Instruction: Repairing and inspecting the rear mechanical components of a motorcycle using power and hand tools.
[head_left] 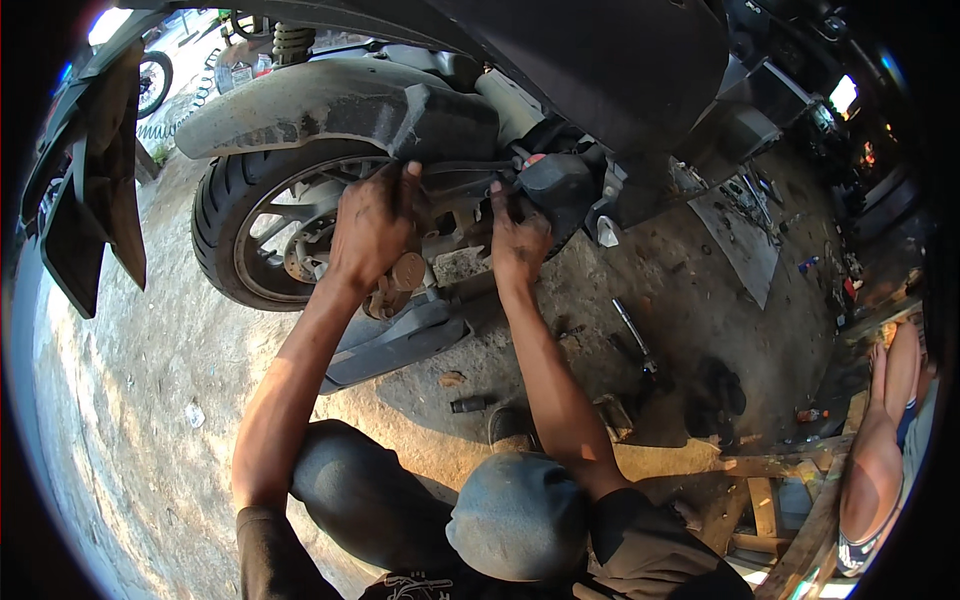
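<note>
My left hand point(375, 225) reaches beside the rear wheel point(230, 230) of a motor scooter, its fingers curled at the lower edge of the dusty black mudguard point(330, 105); what they hold is hidden. My right hand point(518, 230) is to its right, fingers bent against a dark housing point(555, 185) at the hub-side arm; what is in them is unclear. Below my left hand sits a rusty brake caliper point(405, 275). The tyre's spoked rim and brake disc show left of it.
A long socket tool point(630, 335) and a short dark socket point(470, 404) lie on the stained floor. A sheet with scattered parts point(735, 235) is at right. Another person's bare limbs point(880, 440) show at lower right beside a wooden frame point(765, 505). A dark panel point(85, 220) hangs at left.
</note>
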